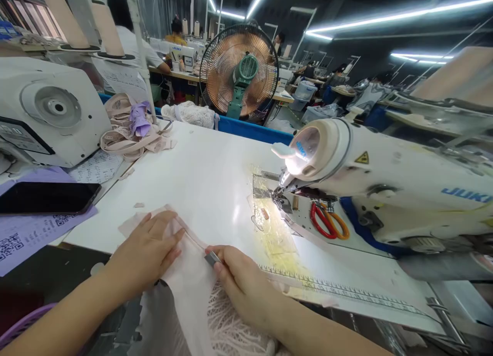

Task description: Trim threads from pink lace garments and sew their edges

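Note:
Pale pink fabric (194, 289) with a lace part (227, 320) drapes over the front edge of the white table. My left hand (148, 245) lies over its upper edge, fingers bent and closed on the cloth. My right hand (242, 279) pinches the same edge further right, together with a small grey metal tool (211, 258) whose exact kind I cannot make out. Between both hands the folded edge runs in a fairly straight line. To the right stands a white sewing machine (400, 176), its lamp lit over the needle area.
Red-and-orange-handled scissors (324, 221) lie beside the machine. A measuring tape (354, 289) runs along the front edge. At left are a phone (50, 198), purple paper (23, 248), fabric strips (129, 140) and another machine (50, 109). Behind stand a large fan (241, 71) and people working.

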Demonstrator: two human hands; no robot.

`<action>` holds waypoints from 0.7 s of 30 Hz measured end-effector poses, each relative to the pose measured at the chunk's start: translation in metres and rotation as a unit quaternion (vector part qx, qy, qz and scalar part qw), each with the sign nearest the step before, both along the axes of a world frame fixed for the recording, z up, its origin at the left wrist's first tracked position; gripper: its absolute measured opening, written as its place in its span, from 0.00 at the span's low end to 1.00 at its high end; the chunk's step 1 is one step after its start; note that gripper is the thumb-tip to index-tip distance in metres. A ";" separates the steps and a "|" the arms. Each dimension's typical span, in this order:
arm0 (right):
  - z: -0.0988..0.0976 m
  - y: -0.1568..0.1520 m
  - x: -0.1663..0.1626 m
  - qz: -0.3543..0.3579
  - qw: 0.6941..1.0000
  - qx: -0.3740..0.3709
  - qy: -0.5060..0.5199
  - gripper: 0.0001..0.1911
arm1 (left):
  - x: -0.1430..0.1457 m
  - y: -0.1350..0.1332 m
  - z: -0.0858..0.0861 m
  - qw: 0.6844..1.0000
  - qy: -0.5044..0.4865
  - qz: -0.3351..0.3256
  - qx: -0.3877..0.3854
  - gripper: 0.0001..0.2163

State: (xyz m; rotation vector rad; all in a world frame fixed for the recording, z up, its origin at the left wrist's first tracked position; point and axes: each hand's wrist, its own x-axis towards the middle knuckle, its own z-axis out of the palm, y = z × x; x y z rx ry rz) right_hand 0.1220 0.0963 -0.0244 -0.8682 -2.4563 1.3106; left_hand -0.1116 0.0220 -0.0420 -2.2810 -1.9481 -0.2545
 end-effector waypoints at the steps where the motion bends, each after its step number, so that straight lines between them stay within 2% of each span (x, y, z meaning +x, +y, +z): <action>1: -0.001 -0.006 0.004 -0.001 1.000 0.000 0.007 0.10 | 0.007 -0.001 0.003 1.000 -0.018 0.000 -0.010 0.19; 5: -0.003 -0.012 0.014 -0.013 1.000 0.016 0.003 0.10 | 0.037 -0.006 0.004 0.996 -0.064 0.030 -0.049 0.22; 8: 0.004 -0.004 0.014 0.000 0.997 0.059 -0.041 0.10 | 0.051 -0.012 -0.011 0.999 -0.024 0.027 0.013 0.19; 12: 0.019 0.010 0.000 0.032 0.974 0.163 -0.151 0.10 | 0.056 -0.017 -0.027 0.999 0.023 0.013 0.042 0.25; 16: 0.018 0.019 -0.026 0.057 0.937 0.287 -0.190 0.08 | 0.054 -0.016 -0.021 0.999 0.045 0.012 0.005 0.31; 21: 0.002 0.024 -0.045 0.079 0.928 0.316 -0.183 0.06 | 0.051 -0.017 -0.013 0.998 0.043 -0.012 -0.037 0.33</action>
